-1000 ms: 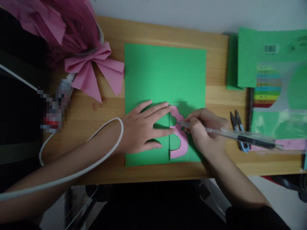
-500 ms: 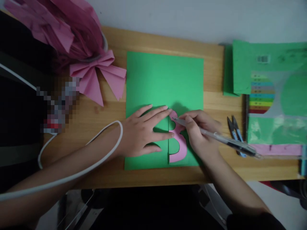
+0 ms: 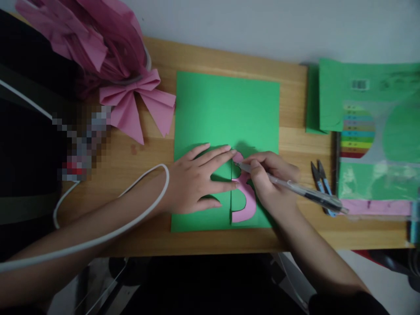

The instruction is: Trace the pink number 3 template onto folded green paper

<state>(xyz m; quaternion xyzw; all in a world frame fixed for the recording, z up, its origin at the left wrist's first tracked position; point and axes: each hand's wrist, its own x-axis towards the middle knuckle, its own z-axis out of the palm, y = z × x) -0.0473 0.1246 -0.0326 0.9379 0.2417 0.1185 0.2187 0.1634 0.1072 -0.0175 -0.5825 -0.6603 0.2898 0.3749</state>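
Seen from the head camera, the pen (image 3: 295, 190) lies with its long axis running from the right end of the bench (image 3: 229, 54) toward the middle, rising slightly as it goes: the tip points left and a little toward the far edge, and the capped end points right toward the near right corner. Its tip meets the upper lobe of the pink cutout (image 3: 244, 197), a curved paper shape laid on the green sheet (image 3: 226, 109) close to the bench's near edge. The right hand (image 3: 271, 183) holds the pen near the tip, its grip pinched shut around the barrel, so most of the clear barrel trails out behind the fingers, over bare wood, toward the small scissors (image 3: 321, 183). The left hand (image 3: 193, 179) rests flat on the green sheet, its grip spread wide, with two fingertips touching the cutout's left edge just beside the pen tip.

The middle of the cutout is covered by the right hand, and the exact point where the tip lands is hard to make out. At the far left corner sits a pink paper bow (image 3: 138, 103) below a heap of pink paper, cut off by the frame. A pack of coloured paper (image 3: 367, 127) at the right end is also cut off. A white cable (image 3: 131, 229) loops over the left forearm.
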